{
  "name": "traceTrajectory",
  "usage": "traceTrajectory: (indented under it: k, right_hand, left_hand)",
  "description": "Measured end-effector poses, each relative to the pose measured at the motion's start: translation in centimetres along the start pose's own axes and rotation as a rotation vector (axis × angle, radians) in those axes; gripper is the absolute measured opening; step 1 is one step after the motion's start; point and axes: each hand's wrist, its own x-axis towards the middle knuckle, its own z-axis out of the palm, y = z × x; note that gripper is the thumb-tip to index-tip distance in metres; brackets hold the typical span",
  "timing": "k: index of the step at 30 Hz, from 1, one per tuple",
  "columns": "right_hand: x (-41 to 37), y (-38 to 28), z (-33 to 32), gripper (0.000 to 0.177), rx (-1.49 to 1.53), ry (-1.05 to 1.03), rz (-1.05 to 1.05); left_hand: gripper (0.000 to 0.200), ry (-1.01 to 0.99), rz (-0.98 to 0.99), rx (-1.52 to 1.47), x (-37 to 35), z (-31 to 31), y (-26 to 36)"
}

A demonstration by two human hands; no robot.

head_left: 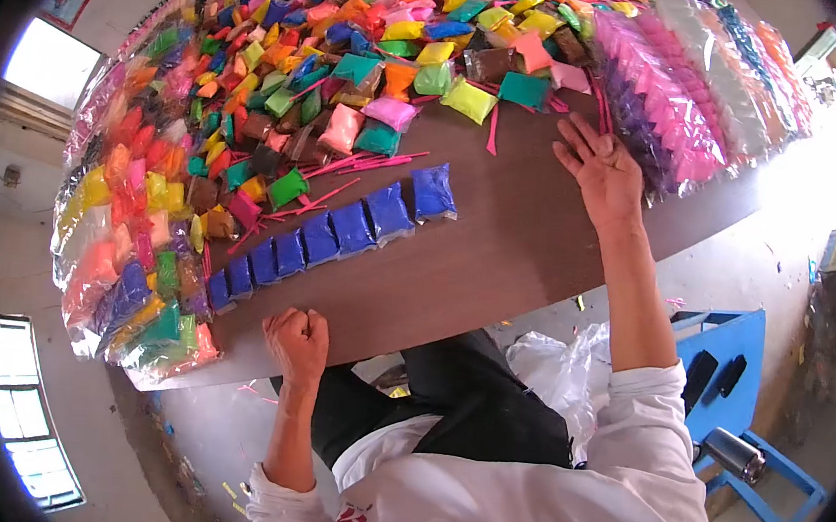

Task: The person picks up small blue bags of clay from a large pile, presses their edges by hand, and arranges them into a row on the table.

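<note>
A slanting row of several small blue packets [349,229] lies on the brown table. My left hand [297,343] is curled into a fist at the table's near edge, just below the row's left end; its inside is hidden. Farther right, my right hand [602,174] reaches over the table with its fingers apart and nothing visible in them. It is beside the clear bags of pink packets [666,94], near some thin pink strips [601,108]. A yellow-green packet [469,100] and a teal packet [525,90] lie to its upper left.
A large heap of colourful packets [307,52] covers the far and left parts of the table [499,238]. Bagged packets [153,278] hang over the left end. On the right stands a blue stool [740,384] with a metal flask [734,455]. Clear plastic [563,368] lies below the table edge.
</note>
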Motion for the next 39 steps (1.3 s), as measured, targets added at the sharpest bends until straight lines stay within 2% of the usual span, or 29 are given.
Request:
traceTrajectory:
  k: [2, 5, 9, 14, 17, 20, 23, 24, 28, 31, 34, 39]
  right_hand:
    - [-0.5, -0.5, 1.4, 0.019, -0.017, 0.079, 0.005]
    - [0.4, 0.1, -1.9, 0.02, 0.114, -0.254, 0.01]
    - [-0.1, 0.0, -0.9, 0.019, 0.077, -0.103, 0.007]
    - [-0.4, -0.2, 0.3, 0.018, 0.05, 0.011, 0.014]
    - [-0.6, 0.0, 0.6, 0.017, 0.029, 0.047, -0.004]
    - [0.0, 0.5, -1.6, 0.015, 0.171, -0.095, 0.009]
    - [-0.6, 0.1, -0.3, 0.013, 0.079, -0.018, -0.002]
    - [-0.6, 0.1, 0.1, 0.013, 0.059, 0.083, 0.007]
    - [-0.7, 0.2, 0.2, 0.014, 0.03, 0.067, -0.008]
    - [-1.4, 0.3, 0.9, 0.013, -0.211, -0.026, -0.04]
    - [-2.0, 2.5, 1.6, 0.014, -0.946, -0.094, -0.361]
    - [-2.4, 2.5, 2.7, 0.013, -1.249, -0.261, -0.455]
  left_hand:
    - [0.032, -0.011, 0.038, 0.024, 0.6, -0.2, 0.2]
    - [0.032, -0.042, 0.068, 0.036, 1.2, -0.1, 0.1]
    - [0.032, -0.063, 0.057, 0.082, 1.3, 0.2, 0.2]
    - [0.032, 0.068, 0.115, 0.104, 1.2, 0.9, 0.5]
    - [0.032, 0.054, 0.091, 0.11, 1.1, 1.0, 0.6]
    - [0.031, 0.028, 0.067, 0.111, 1.1, 0.6, 0.6]
    - [0.031, 0.008, 0.047, 0.088, 1.0, 0.8, 0.8]
    - [0.03, 0.007, 0.038, 0.087, 0.9, 0.7, 0.7]
    - [0.03, 0.016, 0.065, 0.098, 1.2, 0.5, 0.8]
    - [0.03, -0.012, 0.046, 0.08, 1.4, 0.3, 0.8]
    - [0.031, -0.04, 0.044, 0.082, 1.6, 0.2, 1.1]
    - [0.031, -0.031, 0.069, 0.042, 1.9, -0.3, 1.4]
